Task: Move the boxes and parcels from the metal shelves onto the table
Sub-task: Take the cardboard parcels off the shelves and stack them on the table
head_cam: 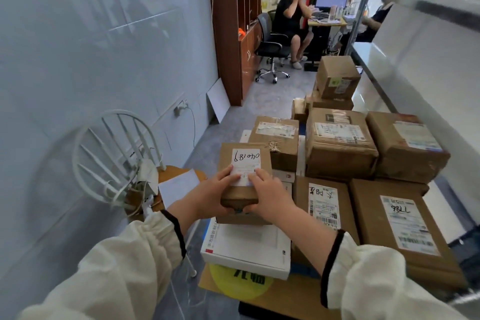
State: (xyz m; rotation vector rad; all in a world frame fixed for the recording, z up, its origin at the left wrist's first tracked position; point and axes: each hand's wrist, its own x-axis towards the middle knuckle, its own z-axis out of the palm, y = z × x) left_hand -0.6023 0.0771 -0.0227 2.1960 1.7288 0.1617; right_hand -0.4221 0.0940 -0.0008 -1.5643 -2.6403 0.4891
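A small brown cardboard box (242, 161) with a white handwritten label sits between both my hands. My left hand (215, 191) grips its near left side and my right hand (268, 193) grips its near right side, thumbs on the label. The box rests on or just above a flat white box (246, 249). Several taped brown parcels are piled to the right: one with a barcode label (322, 205), a large flat one (400, 226), two bulky ones (337, 143) (405, 145), and a small one on top farther back (337, 78). The metal shelf (384, 65) runs along the right.
A white wire-backed chair (114, 156) with papers on its seat stands at the left by the wall. A seated person (291, 21) on an office chair is at a desk farther back. A brown cabinet (233, 34) lines the left of the passage. Grey floor lies between.
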